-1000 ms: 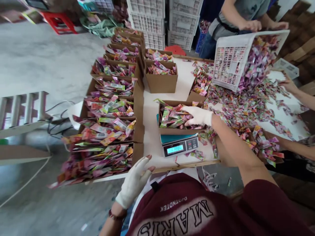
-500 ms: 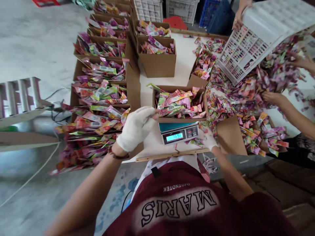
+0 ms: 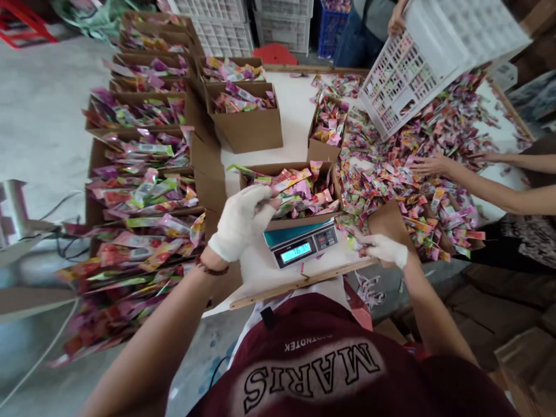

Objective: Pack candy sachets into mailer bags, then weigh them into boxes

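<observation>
An open carton [image 3: 286, 222] full of colourful snack packets [image 3: 304, 186] sits on a digital scale [image 3: 299, 244] with lit digits. At the carton's near left corner is my left hand [image 3: 243, 223], in a white glove with bare fingertips. Its fingers are curled, the thumb close to the forefinger; anything between them is hidden. To the right of the scale, my gloved right hand [image 3: 386, 250] pinches a small packet [image 3: 353, 238], blurred, at the edge of the loose packets.
Filled cartons [image 3: 143, 150] line the left side; another carton [image 3: 247, 124] stands behind the scale. Loose packets [image 3: 391, 174] cover the table's right part. A co-worker's hands [image 3: 434, 165] reach into them. Another person tips a white crate [image 3: 403, 75] over the heap.
My right hand has moved rightward from beside the scale and now shows a packet in its fingers. My left hand stays by the carton. The view has swung, and the scale's digits differ.
</observation>
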`<state>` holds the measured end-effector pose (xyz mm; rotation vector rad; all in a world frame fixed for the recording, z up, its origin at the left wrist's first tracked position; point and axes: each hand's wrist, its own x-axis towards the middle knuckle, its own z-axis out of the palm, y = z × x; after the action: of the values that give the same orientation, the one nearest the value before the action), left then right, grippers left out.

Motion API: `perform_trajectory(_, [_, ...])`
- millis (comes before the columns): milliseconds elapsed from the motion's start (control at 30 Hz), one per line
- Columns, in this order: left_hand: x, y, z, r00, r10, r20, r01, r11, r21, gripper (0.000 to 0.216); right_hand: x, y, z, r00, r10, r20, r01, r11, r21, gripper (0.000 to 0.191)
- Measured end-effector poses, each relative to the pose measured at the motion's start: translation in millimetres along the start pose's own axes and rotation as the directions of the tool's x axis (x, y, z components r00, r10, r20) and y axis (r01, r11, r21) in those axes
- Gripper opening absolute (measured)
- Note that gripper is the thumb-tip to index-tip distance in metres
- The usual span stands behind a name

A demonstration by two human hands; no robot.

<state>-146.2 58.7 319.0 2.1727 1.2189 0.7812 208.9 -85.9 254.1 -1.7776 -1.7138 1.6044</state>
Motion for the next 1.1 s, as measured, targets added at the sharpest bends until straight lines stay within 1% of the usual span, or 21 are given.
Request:
perform_trajectory(33, [-4.7, -1.9, -1.2, 1.0, -0.027, -0.014, 0.027, 1.0, -0.005, 0.025, -3.2, -10.5, -8.2, 0.999, -0.049, 0.007, 0.049, 0.999, -0.004, 0.024])
perform_trajectory(67, [-9.1, -2.8, -2.0, 0.998, -0.054, -0.028, 0.054, 0.998, -0.011, 0.025, -4.5, -24.8, -15.7, 0.992, -0.127, 0.004, 0.127, 0.992, -0.025, 0.024])
perform_trajectory(100, [-13.0, -2.3, -2.7, 0.996, -0.076, -0.036, 0.075, 0.997, -0.016, 0.026, -3.2, -42.2, -22.0, 0.974, -0.225, -0.012, 0.224, 0.973, -0.065, 0.026])
perform_trajectory(167, [-18.4, 2.8, -4.3, 0.994, -0.094, -0.052, 0.093, 0.995, -0.028, 0.027, 8.2, -81.3, -30.5, 0.905, -0.421, -0.068, 0.4, 0.894, -0.2, 0.03])
perform_trajectory(200, [-19.9, 6.9, -5.6, 0.994, -0.09, -0.062, 0.088, 0.995, -0.037, 0.028, 17.7, -100.4, -32.6, 0.865, -0.493, -0.091, 0.454, 0.847, -0.278, 0.033])
perform_trajectory(267, [-21.5, 15.4, -9.8, 0.994, -0.062, -0.088, 0.058, 0.997, -0.054, 0.026, 40.5, -131.4, -33.9, 0.807, -0.578, -0.121, 0.493, 0.772, -0.403, 0.047])
perform_trajectory(333, [-24.2, 20.0, -16.2, 0.991, -0.044, -0.128, 0.036, 0.997, -0.065, 0.024, 61.7, -148.3, -33.8, 0.783, -0.608, -0.131, 0.49, 0.733, -0.472, 0.064])
perform_trajectory(400, [-30.5, 17.7, -23.4, 0.986, -0.052, -0.157, 0.043, 0.997, -0.062, 0.023, 74.2, -150.9, -34.8, 0.776, -0.613, -0.151, 0.478, 0.727, -0.493, 0.074])
perform_trajectory(467, [-41.1, 9.2, -30.0, 0.981, -0.087, -0.174, 0.078, 0.995, -0.06, 0.023, 74.9, -143.4, -37.7, 0.779, -0.597, -0.192, 0.464, 0.754, -0.465, 0.073])
perform_trajectory(567, [-59.0, -6.8, -36.8, 0.97, -0.174, -0.171, 0.164, 0.984, -0.072, 0.028, 58.0, -127.0, -43.1, 0.777, -0.558, -0.29, 0.446, 0.815, -0.371, 0.058])
perform_trajectory(667, [-68.5, -17.2, -39.8, 0.954, -0.251, -0.167, 0.239, 0.967, -0.088, 0.034, 33.2, -119.5, -47.0, 0.755, -0.518, -0.402, 0.45, 0.855, -0.257, 0.037])
perform_trajectory(733, [-67.5, -19.6, -39.8, 0.949, -0.267, -0.171, 0.253, 0.962, -0.098, 0.036, 19.7, -121.9, -47.7, 0.743, -0.491, -0.456, 0.454, 0.869, -0.196, 0.032])
perform_trajectory(800, [-62.2, -18.8, -38.4, 0.953, -0.251, -0.17, 0.237, 0.966, -0.101, 0.035, 12.3, -127.7, -46.2, 0.726, -0.483, -0.49, 0.467, 0.869, -0.164, 0.031])
perform_trajectory(867, [-55.3, -15.5, -36.5, 0.96, -0.223, -0.169, 0.208, 0.973, -0.102, 0.034, 11.9, -134.1, -42.3, 0.716, -0.495, -0.493, 0.489, 0.859, -0.152, 0.03])
perform_trajectory(967, [-46.7, -7.9, -34.6, 0.968, -0.182, -0.173, 0.168, 0.982, -0.092, 0.032, 21.3, -142.0, -33.7, 0.711, -0.538, -0.454, 0.531, 0.833, -0.156, 0.028])
perform_trajectory(1100, [-41.2, 2.0, -36.8, 0.974, -0.133, -0.182, 0.119, 0.989, -0.085, 0.03, 35.1, -152.1, -22.3, 0.696, -0.596, -0.401, 0.56, 0.8, -0.217, 0.029])
